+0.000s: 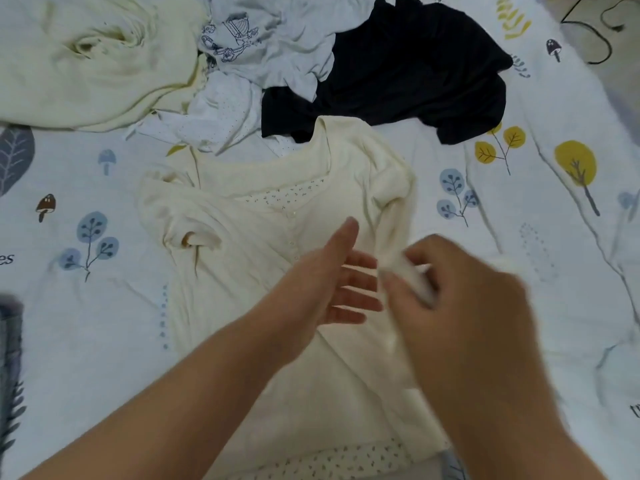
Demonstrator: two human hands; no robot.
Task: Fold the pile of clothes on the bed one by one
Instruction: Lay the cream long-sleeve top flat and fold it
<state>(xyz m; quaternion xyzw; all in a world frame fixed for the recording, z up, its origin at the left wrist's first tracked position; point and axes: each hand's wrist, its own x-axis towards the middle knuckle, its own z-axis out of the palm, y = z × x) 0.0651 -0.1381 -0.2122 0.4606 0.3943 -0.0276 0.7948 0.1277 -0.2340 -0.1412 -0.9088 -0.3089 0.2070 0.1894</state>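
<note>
the right hand [460, 289] pinches the cuff end of the top's sleeve [394, 237], fingers curled round the cloth, and holds it over the front of the top, probably to lay the sleeve across the body as the first fold. it is blurred, so the exact grip is hard to read. the left hand [332, 282] is spread, fingers straight and apart, palm turned toward the right hand, just beside the sleeve end; it looks ready to take or flatten the cloth, though whether it touches it cannot be told.

the cream top [263, 271] lies face up on the bed [104, 306], neck away from the person, buttons down the middle, a dotted lining showing at neck and hem. its other sleeve [180, 216] is bunched at the shoulder, not yet dealt with.

beyond the neck waits the rest of the pile: a black garment [415, 74], a white printed one [263, 39], a dotted white piece [214, 119] and a pale yellow one [90, 64], all crumpled and unfolded. a dark cable [599, 39] lies at the far right edge.
</note>
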